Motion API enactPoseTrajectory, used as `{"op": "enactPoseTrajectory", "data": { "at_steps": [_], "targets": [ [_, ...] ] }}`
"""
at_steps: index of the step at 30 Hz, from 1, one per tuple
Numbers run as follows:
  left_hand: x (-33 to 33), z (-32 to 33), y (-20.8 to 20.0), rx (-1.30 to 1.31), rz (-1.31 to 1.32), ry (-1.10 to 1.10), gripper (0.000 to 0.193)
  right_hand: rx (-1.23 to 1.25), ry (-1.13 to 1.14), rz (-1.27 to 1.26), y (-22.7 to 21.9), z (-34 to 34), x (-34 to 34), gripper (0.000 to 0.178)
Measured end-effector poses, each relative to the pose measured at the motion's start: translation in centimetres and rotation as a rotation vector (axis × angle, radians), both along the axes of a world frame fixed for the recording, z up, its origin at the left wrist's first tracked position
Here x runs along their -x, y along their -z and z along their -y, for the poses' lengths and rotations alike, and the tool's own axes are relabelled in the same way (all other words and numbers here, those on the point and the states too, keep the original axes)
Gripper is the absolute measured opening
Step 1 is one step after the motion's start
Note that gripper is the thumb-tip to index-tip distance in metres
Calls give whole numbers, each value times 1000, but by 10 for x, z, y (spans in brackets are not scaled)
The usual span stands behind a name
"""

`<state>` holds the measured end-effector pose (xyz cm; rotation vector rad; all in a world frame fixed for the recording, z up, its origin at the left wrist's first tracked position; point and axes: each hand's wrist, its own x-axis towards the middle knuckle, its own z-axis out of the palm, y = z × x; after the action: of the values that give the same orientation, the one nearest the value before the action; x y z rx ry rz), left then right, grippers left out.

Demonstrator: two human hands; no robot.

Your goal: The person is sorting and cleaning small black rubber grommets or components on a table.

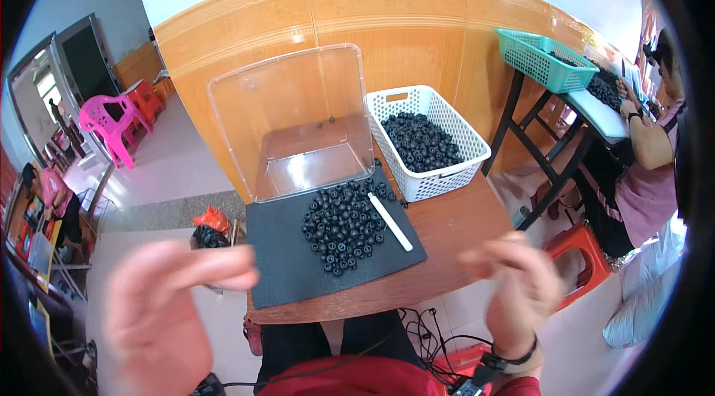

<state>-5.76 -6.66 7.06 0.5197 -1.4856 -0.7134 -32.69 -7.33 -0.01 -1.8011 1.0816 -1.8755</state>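
Note:
My left hand (167, 314) is raised left of the table, blurred, its fingers stretched loosely to the right with nothing in them. Off the table's front right corner is my right hand (521, 288), fingers loosely bent and holding nothing visible. Neither hand touches anything on the table. Between them lies a dark grey mat (283, 277) bearing a heap of small round black pieces with holes (342, 228). A slim white stick-like tool (390, 222) rests against the heap's right side. At the back, a clear plastic box (290, 113) stands tipped on its side, a few small pieces inside.
A white plastic basket (447, 186) of black pieces stands at the table's (462, 225) back right. Farther right, a person (644, 187) works beside a green basket (547, 68). Cables (436, 336) hang below the table front. Pink chair (112, 124) and another seated person (56, 198) are left.

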Motion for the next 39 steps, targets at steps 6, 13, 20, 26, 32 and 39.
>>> {"op": "enactPoseTrajectory", "data": {
  "at_steps": [6, 13, 20, 26, 32, 39],
  "targets": [
    [-27, 61, 104, -664, 133, 224, 34, -211, 141, -324, 114, 76, -11, 22],
    [-48, 74, 165, -823, 24, 66, 29, -91, 436, -820, 146, 119, -27, 22],
    [-50, 83, 179, -861, 13, 42, 26, -137, 507, -924, 165, 131, -27, 20],
    [-37, 92, 193, -854, -16, 106, 21, -216, 447, -793, 164, 136, -27, 20],
    [-20, 98, 198, -904, -55, 228, 22, -2, 327, -580, 145, 108, -41, 30],
    [11, 111, 199, -922, -84, 304, 27, -281, 165, -193, 140, 83, -57, 26]
  ]
}}
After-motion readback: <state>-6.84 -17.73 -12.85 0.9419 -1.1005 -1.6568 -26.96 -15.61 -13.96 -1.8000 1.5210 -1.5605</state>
